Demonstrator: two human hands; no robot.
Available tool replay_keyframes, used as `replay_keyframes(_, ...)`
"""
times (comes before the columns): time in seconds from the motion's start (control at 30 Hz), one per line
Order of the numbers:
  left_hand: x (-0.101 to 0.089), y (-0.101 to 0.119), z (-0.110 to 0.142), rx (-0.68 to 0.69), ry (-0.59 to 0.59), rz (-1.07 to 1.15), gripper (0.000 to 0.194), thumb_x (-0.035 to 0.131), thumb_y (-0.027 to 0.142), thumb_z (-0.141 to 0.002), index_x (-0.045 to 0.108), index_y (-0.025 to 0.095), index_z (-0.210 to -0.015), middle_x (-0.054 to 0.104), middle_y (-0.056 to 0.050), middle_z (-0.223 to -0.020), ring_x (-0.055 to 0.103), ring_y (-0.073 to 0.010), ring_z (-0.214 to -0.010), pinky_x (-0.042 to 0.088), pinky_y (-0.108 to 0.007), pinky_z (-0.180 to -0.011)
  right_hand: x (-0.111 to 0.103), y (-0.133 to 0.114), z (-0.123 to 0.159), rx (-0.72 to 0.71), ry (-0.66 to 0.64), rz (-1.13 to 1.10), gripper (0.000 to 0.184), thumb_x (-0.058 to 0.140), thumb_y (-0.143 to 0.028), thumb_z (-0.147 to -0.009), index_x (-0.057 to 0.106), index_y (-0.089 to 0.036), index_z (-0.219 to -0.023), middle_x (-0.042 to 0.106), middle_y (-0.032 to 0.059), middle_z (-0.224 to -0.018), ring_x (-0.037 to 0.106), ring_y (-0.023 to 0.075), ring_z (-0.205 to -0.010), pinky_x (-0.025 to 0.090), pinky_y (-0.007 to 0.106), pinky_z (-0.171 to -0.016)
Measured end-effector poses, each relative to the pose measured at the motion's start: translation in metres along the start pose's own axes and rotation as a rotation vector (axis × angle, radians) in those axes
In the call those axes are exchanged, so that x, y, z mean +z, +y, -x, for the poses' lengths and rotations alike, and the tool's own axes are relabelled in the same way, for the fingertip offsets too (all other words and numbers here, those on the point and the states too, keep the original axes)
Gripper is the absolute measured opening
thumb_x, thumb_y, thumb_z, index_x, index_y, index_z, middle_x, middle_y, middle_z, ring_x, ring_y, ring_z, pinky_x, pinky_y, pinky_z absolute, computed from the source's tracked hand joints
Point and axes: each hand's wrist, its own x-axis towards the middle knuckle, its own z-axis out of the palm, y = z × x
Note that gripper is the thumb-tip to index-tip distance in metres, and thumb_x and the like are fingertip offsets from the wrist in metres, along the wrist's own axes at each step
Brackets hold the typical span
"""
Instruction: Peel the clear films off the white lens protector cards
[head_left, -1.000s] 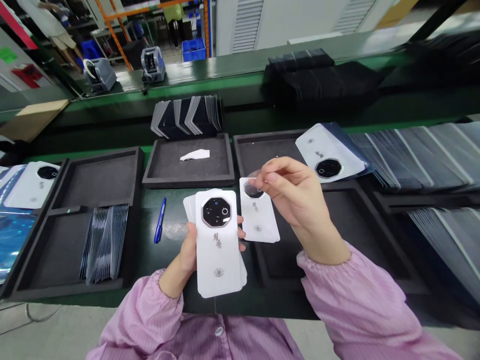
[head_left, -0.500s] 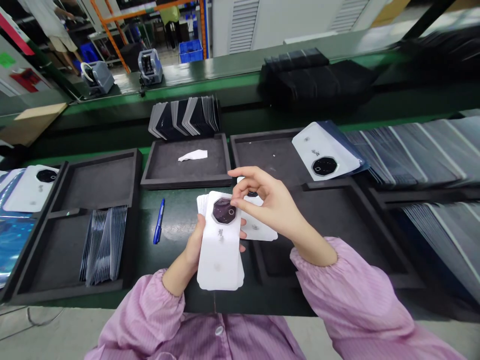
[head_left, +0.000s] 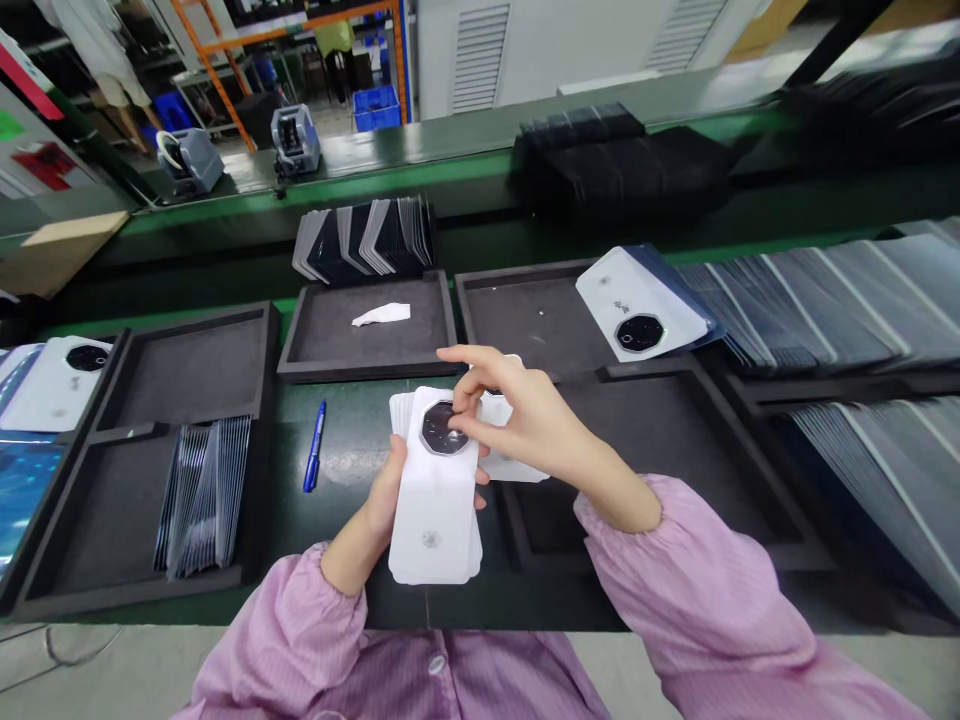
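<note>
My left hand (head_left: 388, 488) is closed around a small fanned stack of white phone-shaped panels (head_left: 433, 510), its fingertips showing at the right edge. The top panel has a black octagonal camera area (head_left: 442, 428) near its upper end and a faint round mark lower down. Over that camera area, my right hand (head_left: 517, 412) makes a pinch with thumb and forefinger; anything between the fingertips is too small to make out. Another white panel (head_left: 517, 468) lies on the bench, partly hidden behind my right hand.
A blue pen (head_left: 315, 446) lies left of the stack. Dark trays (head_left: 281, 368) surround the work area, one with a torn white scrap (head_left: 382, 314). Racked panels (head_left: 204, 495) stand at left, more sheets (head_left: 847, 300) at right. Tape dispensers (head_left: 295, 138) sit on the back ledge.
My right fingertips have moved slightly left and down over the black camera area. A dark mark below it no longer shows on the top panel. My left hand still holds the stack.
</note>
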Motion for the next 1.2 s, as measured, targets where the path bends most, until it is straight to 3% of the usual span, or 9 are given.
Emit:
replay_keyframes(0.13,0.002,-0.001,0.001,0.022,-0.003,-0.024,0.079,0.067,0.073,-0.077,0.070,0.008,-0.122,0.077,-0.016,-0.105,0.074,-0.0286,-0.088,0.056,-0.036,-0.082,0.004,0.006,0.000,-0.013,0.368,0.484,0.054,0.072,-0.032,-0.084,0.055,-0.025,-0.134,0.061,0.0084,-0.103,0.059,0.0295,-0.095,0.043,0.049,-0.088)
replay_keyframes(0.2,0.005,0.000,0.001,0.063,-0.014,-0.026,0.074,0.070,0.066,-0.078,0.070,0.008,-0.123,0.076,-0.017,-0.112,0.074,-0.0298,-0.093,0.055,-0.039,-0.088,0.003,0.009,0.000,0.054,0.490,0.471,0.054,0.070,-0.035,-0.085,0.053,-0.024,-0.136,0.058,0.0097,-0.106,0.058,0.0300,-0.097,0.044,0.049,-0.088)
replay_keyframes(0.3,0.008,0.001,0.002,0.128,-0.010,-0.016,0.061,0.072,0.057,-0.081,0.071,0.012,-0.123,0.073,-0.016,-0.122,0.073,-0.0316,-0.098,0.055,-0.041,-0.089,0.000,0.012,-0.001,0.107,0.320,0.181,0.058,0.075,-0.038,-0.081,0.053,-0.025,-0.133,0.059,0.0066,-0.106,0.059,0.0237,-0.089,0.050,0.042,-0.083)
replay_keyframes(0.43,0.009,0.002,0.003,0.097,-0.006,-0.011,0.060,0.071,0.058,-0.082,0.072,0.012,-0.121,0.078,-0.016,-0.110,0.075,-0.0317,-0.092,0.055,-0.040,-0.086,0.004,0.009,-0.002,0.109,0.147,0.007,0.040,0.079,-0.030,-0.078,0.064,-0.022,-0.114,0.063,0.0041,-0.099,0.062,0.0199,-0.086,0.052,0.034,-0.077)
replay_keyframes(0.67,0.004,-0.002,0.003,0.127,0.067,-0.115,0.064,0.073,0.063,-0.078,0.073,0.012,-0.117,0.077,-0.018,-0.111,0.075,-0.0332,-0.094,0.056,-0.041,-0.087,0.010,0.006,-0.003,-0.073,0.185,0.109,0.015,0.070,-0.022,-0.089,0.075,-0.021,-0.103,0.072,0.0039,-0.090,0.068,0.0198,-0.083,0.051,0.035,-0.078)
replay_keyframes(0.9,0.007,-0.003,0.000,0.194,0.117,-0.205,0.060,0.076,0.063,-0.075,0.076,0.013,-0.109,0.078,-0.015,-0.105,0.075,-0.0307,-0.091,0.058,-0.039,-0.082,0.009,0.009,-0.002,-0.062,0.221,0.145,0.003,0.077,-0.021,-0.085,0.077,-0.022,-0.088,0.075,0.0007,-0.084,0.071,0.0182,-0.079,0.047,0.038,-0.084)
replay_keyframes(1.03,0.005,-0.004,-0.001,0.157,0.143,-0.142,0.064,0.076,0.063,-0.075,0.074,0.013,-0.113,0.079,-0.015,-0.104,0.076,-0.0308,-0.088,0.058,-0.039,-0.082,0.013,0.010,-0.001,-0.160,0.320,0.269,0.016,0.072,-0.018,-0.089,0.073,-0.022,-0.074,0.077,0.0005,-0.086,0.071,0.0191,-0.082,0.039,0.046,-0.097)
replay_keyframes(1.1,0.003,-0.003,0.000,0.154,0.143,-0.101,0.065,0.073,0.063,-0.078,0.072,0.011,-0.118,0.079,-0.015,-0.102,0.076,-0.0316,-0.088,0.057,-0.041,-0.084,0.012,0.006,-0.001,-0.208,0.320,0.231,0.017,0.069,-0.019,-0.090,0.072,-0.023,-0.074,0.077,0.0010,-0.084,0.070,0.0191,-0.081,0.043,0.044,-0.093)
replay_keyframes(1.2,0.003,0.002,0.000,0.163,0.141,-0.047,0.066,0.068,0.061,-0.082,0.069,0.009,-0.122,0.078,-0.017,-0.107,0.075,-0.0341,-0.093,0.056,-0.043,-0.088,0.007,-0.004,0.000,-0.179,0.320,-0.039,0.016,0.066,-0.020,-0.090,0.070,-0.022,-0.075,0.074,0.0016,-0.076,0.068,0.0179,-0.073,0.050,0.036,-0.074)
